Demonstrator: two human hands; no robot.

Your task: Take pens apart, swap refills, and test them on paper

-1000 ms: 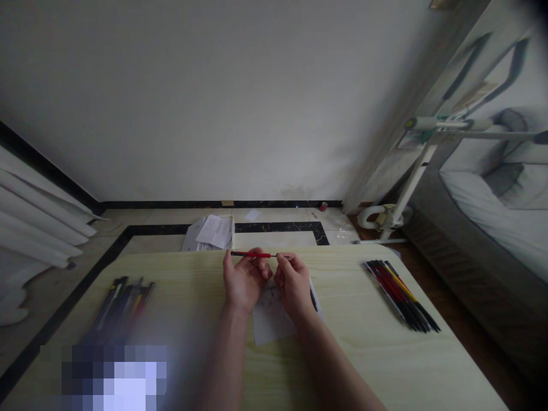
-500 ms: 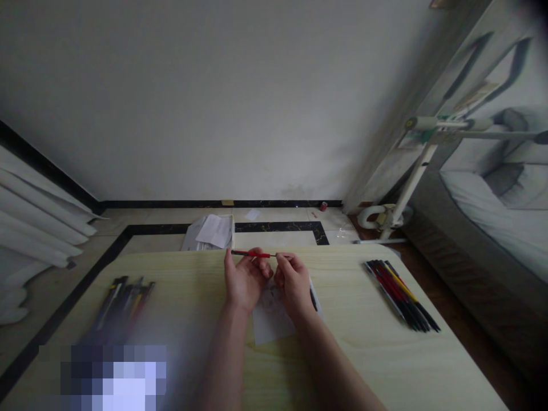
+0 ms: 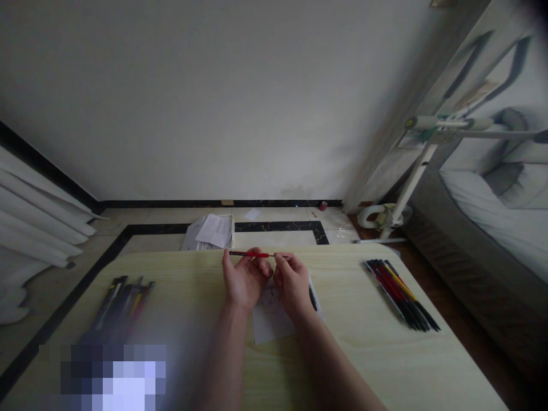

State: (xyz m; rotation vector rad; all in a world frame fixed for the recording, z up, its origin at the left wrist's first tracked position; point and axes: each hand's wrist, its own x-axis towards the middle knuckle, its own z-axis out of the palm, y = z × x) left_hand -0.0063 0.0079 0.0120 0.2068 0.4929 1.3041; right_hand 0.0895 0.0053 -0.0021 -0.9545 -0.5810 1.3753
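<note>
Above the far edge of the table, my left hand (image 3: pixel 245 283) holds a slim red pen barrel (image 3: pixel 250 254) with a black end. The barrel lies level, its black end by my thumb and its red part at my curled fingers. A thin dark pen refill (image 3: pixel 271 256) sticks out of the right end. My right hand (image 3: pixel 293 281) pinches that refill between thumb and forefinger. Beneath my hands lies a white paper sheet (image 3: pixel 272 322) with faint drawn marks, partly covered. A black pen (image 3: pixel 313 298) rests on its right side, partly hidden by my right hand.
Several red, black and yellow pens (image 3: pixel 401 295) lie in a row on the right of the wooden table (image 3: pixel 355 348). More pens (image 3: pixel 124 302) lie blurred at the left. Beyond the table, papers (image 3: pixel 214 230) sit on the floor. A white exercise frame (image 3: pixel 411 177) stands at the right.
Both hands have shifted very slightly left together with the pen barrel and refill. Their grips look the same, and the other things have stayed put.
</note>
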